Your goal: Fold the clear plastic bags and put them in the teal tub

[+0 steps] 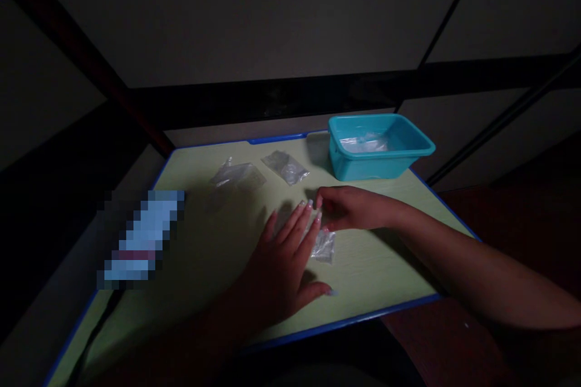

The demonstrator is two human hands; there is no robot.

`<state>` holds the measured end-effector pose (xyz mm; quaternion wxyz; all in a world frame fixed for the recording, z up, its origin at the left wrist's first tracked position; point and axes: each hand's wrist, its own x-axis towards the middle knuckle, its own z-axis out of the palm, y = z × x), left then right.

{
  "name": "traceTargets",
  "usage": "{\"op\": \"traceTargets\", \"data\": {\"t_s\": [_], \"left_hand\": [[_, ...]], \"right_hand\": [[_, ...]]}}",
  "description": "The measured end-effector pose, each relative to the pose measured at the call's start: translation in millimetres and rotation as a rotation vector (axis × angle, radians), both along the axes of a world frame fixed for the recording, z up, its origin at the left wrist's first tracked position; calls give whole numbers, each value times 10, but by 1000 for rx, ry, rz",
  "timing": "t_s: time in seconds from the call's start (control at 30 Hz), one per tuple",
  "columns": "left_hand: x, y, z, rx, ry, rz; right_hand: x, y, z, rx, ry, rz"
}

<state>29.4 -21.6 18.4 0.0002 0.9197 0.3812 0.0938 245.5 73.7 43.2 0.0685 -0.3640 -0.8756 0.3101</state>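
- The blue-edged table is standing before dark panels, holding a turquoise basket.
- The left hand is lying spread, hiding part of a clear bag mid-table.
- The right hand is resting curled beside it; whether it's pinching, I cannot tell.
- Pixelation is masking a bluish object.

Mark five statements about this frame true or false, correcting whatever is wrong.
1. The left hand is spread partly over a small plastic bag on the table. True.
2. The turquoise bin has clear plastic inside. True.
3. The bin stands at the table's near left corner. False: it stands at the far right.
4. The right hand is curled close to the left hand. True.
5. Both hands wear gloves. False: they are bare.
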Motion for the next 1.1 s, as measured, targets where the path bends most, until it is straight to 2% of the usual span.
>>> {"op": "traceTargets", "data": {"t_s": [0.07,0.17,0.27,0.37,0.53,0.67,0.83,1.0,1.1], "left_hand": [[17,-97,-10,-43,16,-58],[18,-166,-69,-79,48,-10],[-4,-122,-131,-85,86,80],[-25,-56,-145,-74,99,117],[-20,-27,-81,5,63,96],[-20,-24,-87,-30,75,55],[-31,-13,-148,-102,88,88],[-32,0,-112,-80,80,99],[-25,-2,-50,-21,52,96]], "right_hand": [[-50,-40,17,146,-112,-16],[-113,-84,27,262,-235,-51],[-133,-106,11,287,-266,-44],[-136,-130,-6,314,-305,-38],[-188,-199,26,325,-361,-83],[-227,-252,73,287,-368,-108],[-177,-288,95,90,-124,-112],[-81,-188,62,-300,222,15],[-34,-87,21,-503,317,21]]}}
